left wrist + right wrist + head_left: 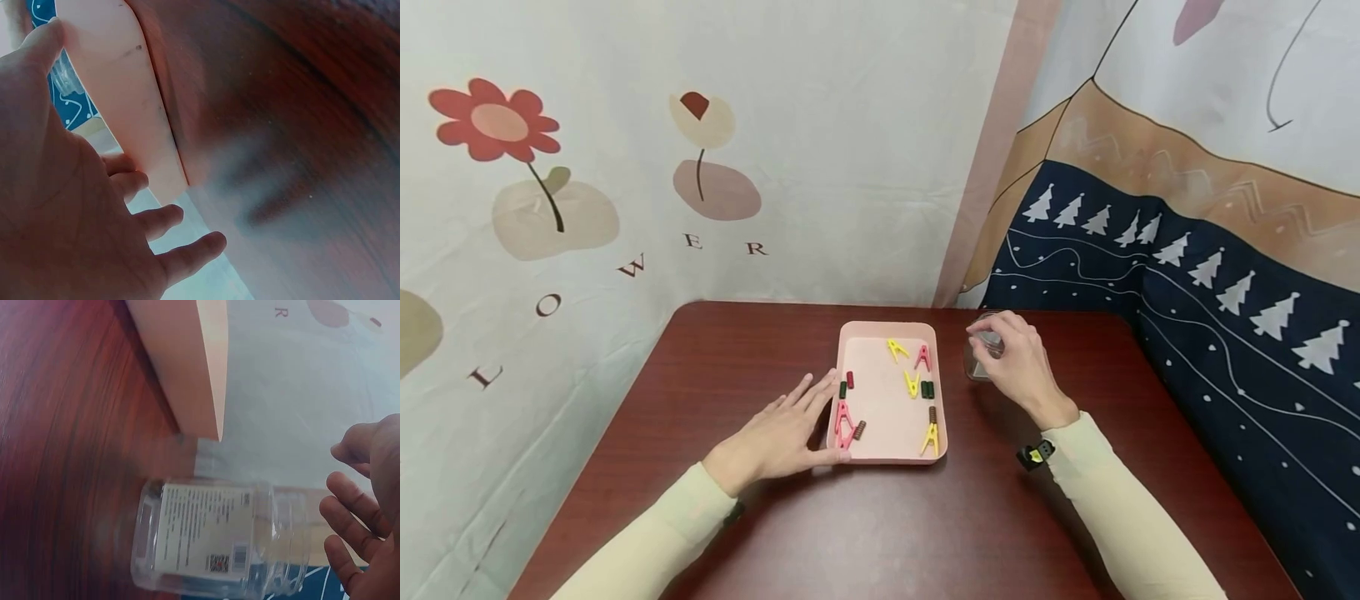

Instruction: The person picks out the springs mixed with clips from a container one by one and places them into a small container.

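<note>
My L hand [778, 433], fingers spread, touches pink tray [883, 367] w/ pink & yellow pegs [930, 439], sm. red, green & brown cylinders [928, 389]; R hand [1021, 362], fingers loosely bent, is above clear labelled jar [206, 531].

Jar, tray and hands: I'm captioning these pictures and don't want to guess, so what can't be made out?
- Label on the jar, right wrist view: print too small and blurred to read.
- Jar's contents, head view: the right hand covers part of the jar.
- Inside of the tray, left wrist view: its own side blocks it.
- Right sleeve, head view: upper end cut off by the bottom edge.
</note>
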The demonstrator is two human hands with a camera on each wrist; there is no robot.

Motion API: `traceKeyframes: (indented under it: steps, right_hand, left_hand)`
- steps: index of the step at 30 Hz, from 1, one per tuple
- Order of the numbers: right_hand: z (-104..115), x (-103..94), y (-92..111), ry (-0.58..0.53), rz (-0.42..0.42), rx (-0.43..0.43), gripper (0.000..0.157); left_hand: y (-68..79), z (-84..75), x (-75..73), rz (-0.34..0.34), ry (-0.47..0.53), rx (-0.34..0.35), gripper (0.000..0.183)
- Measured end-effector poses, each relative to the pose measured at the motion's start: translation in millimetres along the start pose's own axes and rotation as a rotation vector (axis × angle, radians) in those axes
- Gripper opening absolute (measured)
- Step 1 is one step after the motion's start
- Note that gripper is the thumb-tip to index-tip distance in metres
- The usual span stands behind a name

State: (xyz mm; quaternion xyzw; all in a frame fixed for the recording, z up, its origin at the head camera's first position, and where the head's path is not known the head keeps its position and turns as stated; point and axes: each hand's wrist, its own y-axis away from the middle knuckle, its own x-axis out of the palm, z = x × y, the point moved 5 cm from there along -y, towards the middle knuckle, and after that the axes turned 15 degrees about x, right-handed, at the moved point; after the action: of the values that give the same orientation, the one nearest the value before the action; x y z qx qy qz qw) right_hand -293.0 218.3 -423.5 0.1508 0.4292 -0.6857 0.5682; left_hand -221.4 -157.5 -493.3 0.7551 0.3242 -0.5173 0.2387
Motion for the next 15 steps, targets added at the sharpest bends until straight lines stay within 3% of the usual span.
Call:
traceKeyframes:
  steps: [15]
  right_hand:
    - [29, 19.1, 3, 0.030, 0.070, -0.064, 0.023]
  left_hand:
    - [-1.7, 0.8, -1.6, 0.013, 0.004, -0.003, 0.126]
